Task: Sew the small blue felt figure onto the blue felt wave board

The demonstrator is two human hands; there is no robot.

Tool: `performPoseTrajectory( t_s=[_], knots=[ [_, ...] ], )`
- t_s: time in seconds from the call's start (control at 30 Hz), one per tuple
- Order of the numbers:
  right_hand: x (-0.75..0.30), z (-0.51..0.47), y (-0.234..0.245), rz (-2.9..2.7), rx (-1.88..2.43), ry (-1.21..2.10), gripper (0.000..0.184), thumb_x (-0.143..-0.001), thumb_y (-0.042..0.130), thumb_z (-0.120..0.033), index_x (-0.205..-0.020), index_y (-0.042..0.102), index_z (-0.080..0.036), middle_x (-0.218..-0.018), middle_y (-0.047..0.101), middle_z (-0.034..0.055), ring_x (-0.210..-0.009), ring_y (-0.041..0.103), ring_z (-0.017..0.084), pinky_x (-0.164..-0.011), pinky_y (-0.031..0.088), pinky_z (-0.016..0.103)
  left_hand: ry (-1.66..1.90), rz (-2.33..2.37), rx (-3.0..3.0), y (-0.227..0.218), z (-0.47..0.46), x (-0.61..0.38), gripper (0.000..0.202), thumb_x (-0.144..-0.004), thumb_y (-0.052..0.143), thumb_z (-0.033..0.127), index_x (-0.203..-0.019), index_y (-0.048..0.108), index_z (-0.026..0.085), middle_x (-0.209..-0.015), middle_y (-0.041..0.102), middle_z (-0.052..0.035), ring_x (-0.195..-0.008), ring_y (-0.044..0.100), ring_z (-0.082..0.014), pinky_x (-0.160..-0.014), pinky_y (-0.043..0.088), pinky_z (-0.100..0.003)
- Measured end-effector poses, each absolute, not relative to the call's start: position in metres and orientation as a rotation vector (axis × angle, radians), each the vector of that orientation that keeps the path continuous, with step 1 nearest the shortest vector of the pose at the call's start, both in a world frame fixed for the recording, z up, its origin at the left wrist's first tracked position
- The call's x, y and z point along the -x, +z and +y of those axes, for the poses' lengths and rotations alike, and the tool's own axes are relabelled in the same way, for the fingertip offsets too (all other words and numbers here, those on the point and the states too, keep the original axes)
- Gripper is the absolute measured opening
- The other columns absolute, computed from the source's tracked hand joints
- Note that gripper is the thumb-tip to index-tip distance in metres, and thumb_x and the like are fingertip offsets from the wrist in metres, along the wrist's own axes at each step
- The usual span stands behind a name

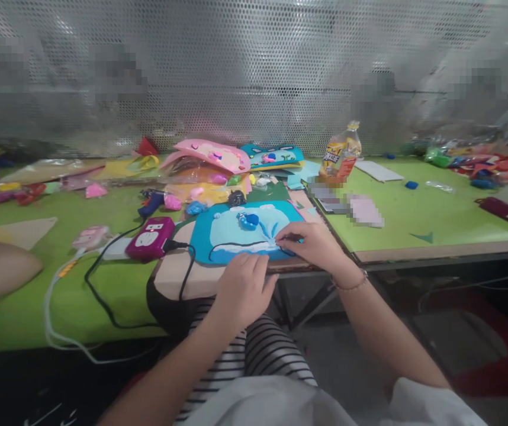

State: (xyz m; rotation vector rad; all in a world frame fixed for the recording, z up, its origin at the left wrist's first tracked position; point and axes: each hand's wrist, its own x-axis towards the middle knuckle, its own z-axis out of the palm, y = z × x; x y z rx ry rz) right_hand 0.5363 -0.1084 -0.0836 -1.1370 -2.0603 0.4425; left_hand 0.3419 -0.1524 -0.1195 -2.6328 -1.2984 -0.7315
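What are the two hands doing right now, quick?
Left hand: fingers bent, resting on the near edge of the blue felt piece; grip cannot be told.
Right hand: fingertips pinched shut on the blue felt piece.

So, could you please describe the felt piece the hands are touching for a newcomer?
Start at the green table and go to its near edge, right of the magenta box. The left hand and right hand touch the blue felt panel there; unlike the pink panel behind, it is turquoise with a white band.
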Motion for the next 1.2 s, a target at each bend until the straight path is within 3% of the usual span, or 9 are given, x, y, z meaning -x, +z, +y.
performPoseTrajectory(
  t_s=[0.4,0.6,0.8,0.97,1.2],
  knots=[
    [-0.534,-0.110,-0.083,-2.037,1.165,0.576,0.011,-0.076,0.059,-0.018,-0.081,0.068,-0.020,-0.078,0.070,0.0019,-0.068,0.063,0.013,-0.063,0.050,0.024,-0.766,-1.497,2.617,-0.101,-0.128,-0.369,0.017,-0.083,0.055,0.033,-0.084,0.061,0.018,-0.085,0.064,-0.0049,-0.085,0.059,-0.0231,-0.071,0.041,-0.035],
    [-0.555,-0.107,-0.090,-2.010,1.124,0.647,0.029,-0.078,0.062,-0.028,-0.106,0.060,-0.019,-0.090,0.070,0.0058,-0.077,0.065,0.015,-0.067,0.053,0.027,-0.819,-1.535,2.714,-0.100,-0.121,-0.375,0.013,-0.085,0.053,0.027,-0.079,0.062,0.019,-0.084,0.066,-0.0026,-0.079,0.060,-0.0179,-0.065,0.039,-0.029],
    [-0.572,-0.124,-0.092,-2.155,1.102,0.529,0.040,-0.093,0.039,-0.036,-0.131,0.047,-0.023,-0.111,0.066,0.0075,-0.106,0.059,0.020,-0.093,0.046,0.038,-0.903,-1.535,2.728,-0.098,-0.122,-0.380,0.013,-0.084,0.056,0.028,-0.078,0.062,0.018,-0.083,0.067,-0.0028,-0.078,0.060,-0.0168,-0.069,0.041,-0.028],
    [-0.577,-0.135,-0.097,-2.192,1.081,0.513,0.042,-0.096,0.029,-0.038,-0.130,0.049,-0.024,-0.127,0.058,0.0060,-0.117,0.052,0.022,-0.102,0.039,0.041,-1.022,-1.565,2.747,-0.100,-0.119,-0.383,0.013,-0.084,0.055,0.028,-0.078,0.062,0.019,-0.081,0.066,-0.0016,-0.076,0.060,-0.0157,-0.066,0.041,-0.026],
    [-0.579,-0.139,-0.095,-2.140,1.056,0.501,0.041,-0.096,0.028,-0.038,-0.122,0.057,-0.024,-0.115,0.065,0.0062,-0.108,0.058,0.022,-0.093,0.045,0.037,-1.104,-1.645,2.703,-0.100,-0.115,-0.385,0.008,-0.081,0.053,0.023,-0.077,0.058,0.019,-0.081,0.066,-0.0012,-0.073,0.060,-0.0148,-0.063,0.042,-0.026]
  ],
)
